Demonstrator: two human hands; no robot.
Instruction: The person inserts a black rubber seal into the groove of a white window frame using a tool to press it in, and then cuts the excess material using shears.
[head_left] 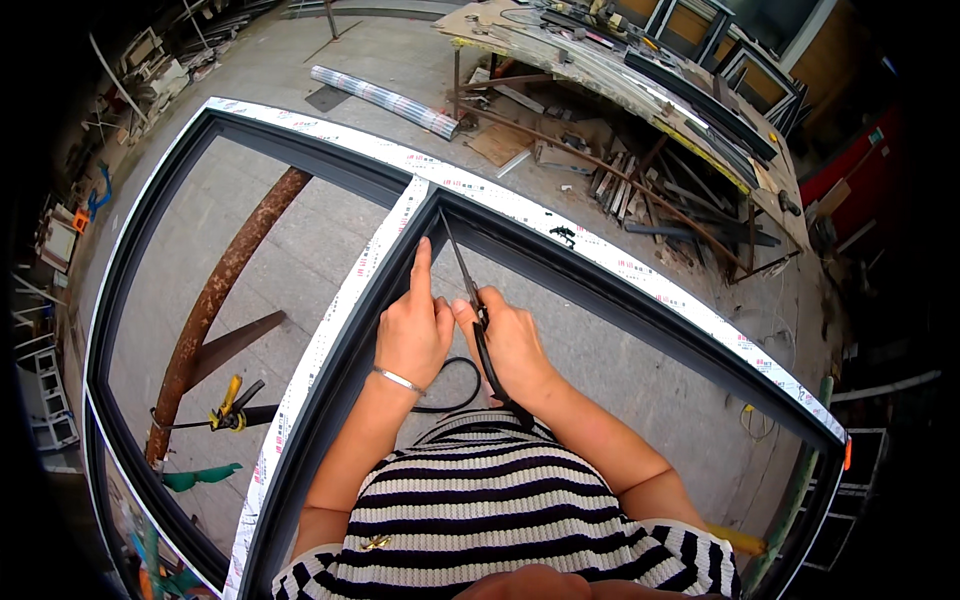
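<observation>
A large dark window frame [345, 265], its outer faces covered in white printed protective film, stands around me. My left hand [412, 335] lies along the dark inner side of the middle bar, index finger stretched toward the upper corner and the other fingers curled. In my right hand [508, 345] is a black rubber sealing strip [458, 250], pinched between thumb and fingers. The strip runs taut from that corner to the hand, then hangs toward my striped top and curls in a loop. Both thumbs are close together. The strip's far end is lost in the dark corner.
A rusty curved pipe [235, 260] and a yellow-and-black clamp [232, 405] show through the left opening. Beyond the frame lie a film-wrapped roll [385, 100] and a workbench [600, 75] loaded with profiles. Scrap lengths [625, 185] lie beneath the bench.
</observation>
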